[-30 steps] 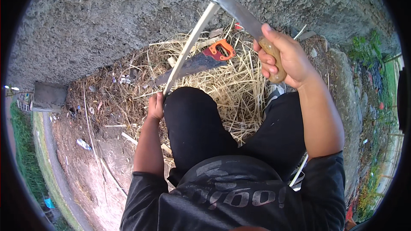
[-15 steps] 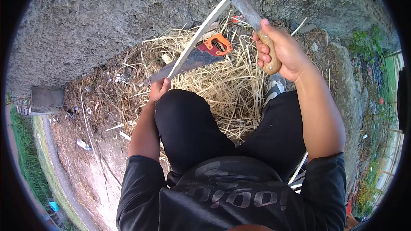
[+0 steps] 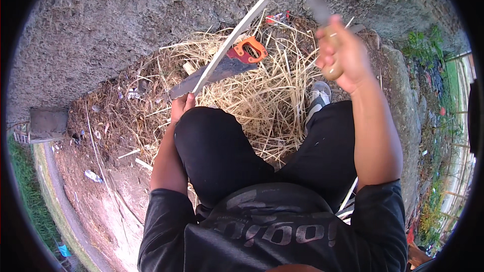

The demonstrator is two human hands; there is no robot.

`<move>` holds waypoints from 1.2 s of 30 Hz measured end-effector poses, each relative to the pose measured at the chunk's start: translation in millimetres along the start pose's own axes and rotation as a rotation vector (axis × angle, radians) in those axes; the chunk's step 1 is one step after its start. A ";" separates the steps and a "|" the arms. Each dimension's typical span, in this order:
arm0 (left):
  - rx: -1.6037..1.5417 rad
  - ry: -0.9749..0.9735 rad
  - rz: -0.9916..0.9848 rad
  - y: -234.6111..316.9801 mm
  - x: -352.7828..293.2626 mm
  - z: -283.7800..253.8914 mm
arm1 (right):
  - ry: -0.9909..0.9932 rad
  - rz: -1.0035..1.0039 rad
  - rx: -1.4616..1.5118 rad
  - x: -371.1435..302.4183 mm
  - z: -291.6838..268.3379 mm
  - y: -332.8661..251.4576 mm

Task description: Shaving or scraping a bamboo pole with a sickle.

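My left hand [image 3: 182, 107], beside my left knee, is closed round the lower end of a long pale wooden strip [image 3: 229, 45], possibly bamboo. The strip slants up to the right, its upper end free. In my right hand [image 3: 345, 55] is a machete [image 3: 315, 1], raised at the upper right with fingers wrapped round its wooden handle. Its blade points up and to the left, blurred by motion and cut off by the top edge of the view. Blade and strip are apart. Beneath the strip lies a handsaw [image 3: 222, 70] with an orange and dark red handle.
Pale shavings [image 3: 272, 106] cover the ground between my legs. A rough grey wall [image 3: 126, 20] rises ahead. Off to the left lie a plastic bottle [image 3: 93, 176] and a grey block [image 3: 49, 123]. A concrete ledge [image 3: 403, 100] runs along the right.
The machete has swung to the right, away from the strip's upper end, with my right hand. My left hand still grips the strip, and the view has shifted slightly.
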State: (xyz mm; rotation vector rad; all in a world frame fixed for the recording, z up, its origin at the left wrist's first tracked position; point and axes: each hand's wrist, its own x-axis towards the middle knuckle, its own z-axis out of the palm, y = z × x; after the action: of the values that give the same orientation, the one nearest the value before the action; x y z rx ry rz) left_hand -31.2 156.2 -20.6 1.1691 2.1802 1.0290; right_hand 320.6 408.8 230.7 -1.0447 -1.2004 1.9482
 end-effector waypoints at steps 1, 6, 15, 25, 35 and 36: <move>0.022 0.003 -0.010 -0.7 -1.8 -1.1 | -0.092 0.182 -0.169 -2.8 6.7 4.2; 0.035 0.016 -0.003 -2.4 -6.2 -3.5 | -0.142 0.165 -0.133 -3.5 9.3 9.3; -0.007 0.029 -0.014 -8.7 -6.8 -4.5 | -0.065 0.088 -0.232 -9.0 19.3 7.7; 0.029 0.044 0.014 3.7 -9.2 -6.4 | -0.119 0.137 -0.181 -10.8 24.8 7.0; 0.057 0.099 -0.008 1.1 -9.7 -5.1 | -0.288 0.181 -0.077 2.5 15.9 12.3; 0.076 0.101 -0.033 5.4 -11.8 -4.4 | -0.207 0.084 -0.240 -2.7 18.5 13.4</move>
State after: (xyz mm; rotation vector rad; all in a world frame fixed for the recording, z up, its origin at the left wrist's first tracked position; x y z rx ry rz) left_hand -25.2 146.4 -13.1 1.1325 2.3282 1.0195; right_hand 304.8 393.4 224.4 -1.0454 -1.5577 2.0535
